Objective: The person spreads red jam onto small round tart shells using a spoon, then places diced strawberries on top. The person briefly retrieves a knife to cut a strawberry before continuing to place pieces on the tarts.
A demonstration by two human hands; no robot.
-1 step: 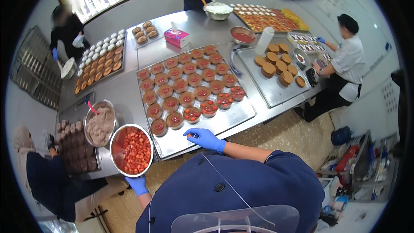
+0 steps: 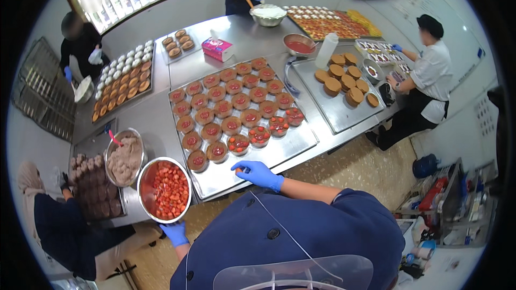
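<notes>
My right hand (image 2: 260,175), in a blue glove, hovers over the near edge of a metal tray (image 2: 285,153). Its fingers pinch a small piece of red strawberry (image 2: 238,170). On the tray stand rows of clear cups filled with brown dessert (image 2: 232,124), each with a red sauce blob in the middle. Several cups in the front right row carry strawberry pieces (image 2: 259,135). At the left, my gloved left hand (image 2: 174,232) grips the near underside of a steel bowl (image 2: 145,196); its fingers are partly hidden. Chopped strawberries (image 2: 171,189) fill the bowl.
A bowl of brown cream (image 2: 126,160) adjoins the strawberry bowl. Right of the cups lies a tray with round biscuit-coloured cakes (image 2: 344,78); a squeeze bottle (image 2: 326,51) and sauce bowl (image 2: 299,46) stand behind. Co-workers surround the table, one at left (image 2: 64,220), one at right (image 2: 432,70).
The view has shifted very slightly. My right hand still pinches the strawberry piece, and my left hand stays at the bowl.
</notes>
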